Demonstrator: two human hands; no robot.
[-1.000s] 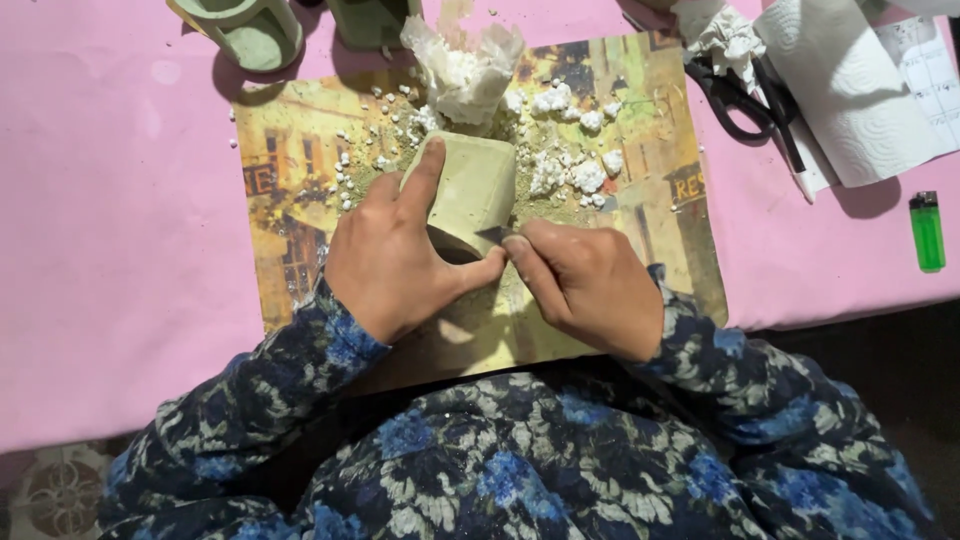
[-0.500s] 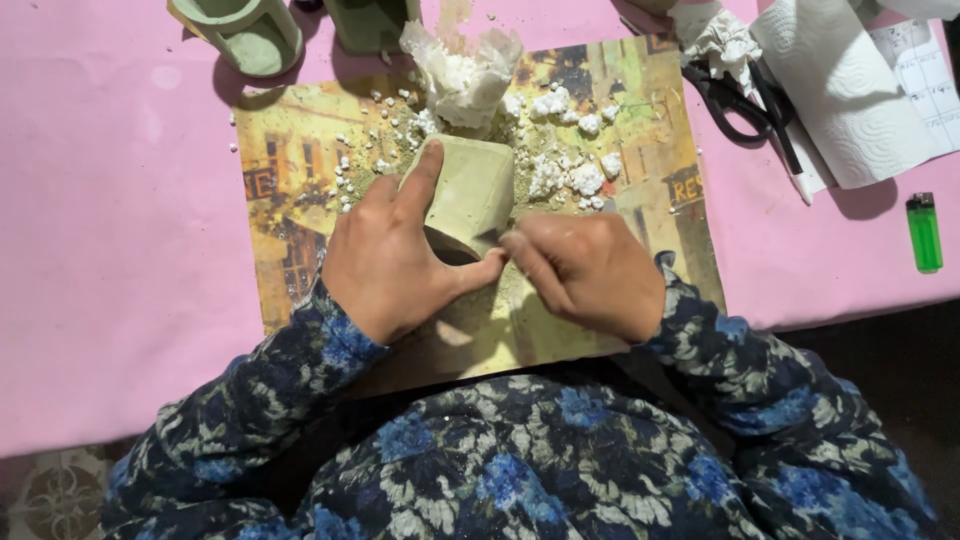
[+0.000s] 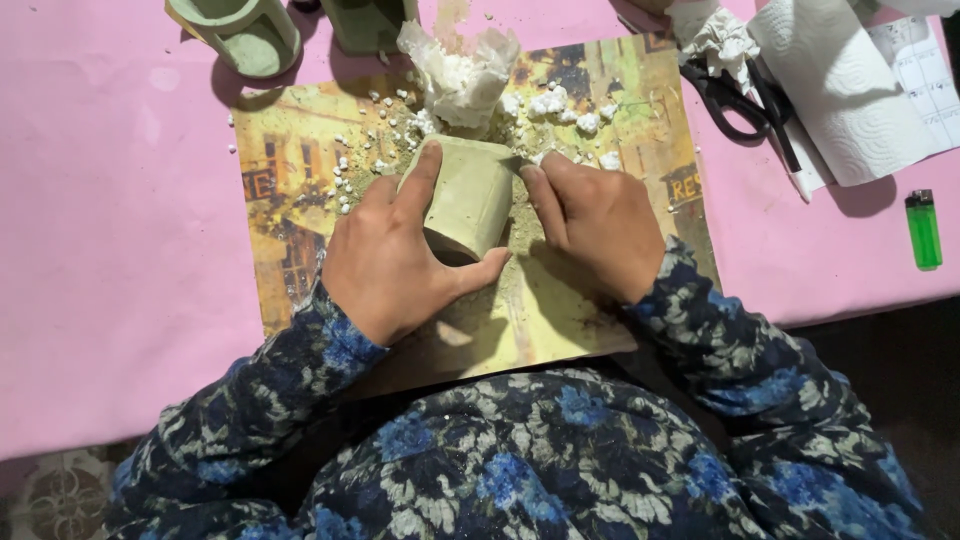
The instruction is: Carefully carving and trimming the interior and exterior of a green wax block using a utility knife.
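Bare pink tablecloth point(image 3: 110, 250) at 9 o'clock lay free; white crumbs point(image 3: 560, 105) & crumpled wad point(image 3: 460, 75) blocked 12, scissors point(image 3: 735, 95) w/ paper towel point(image 3: 840, 90) crowded 2.

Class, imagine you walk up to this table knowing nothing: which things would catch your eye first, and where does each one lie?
First, the greenish clay cup at the middle, lying on its side on a yellow picture mat, gripped by the left hand while the right hand touches its side. Just behind it lies a heap of white crumbs. At the right edge of the pink tablecloth, a bright green lighter stands out.
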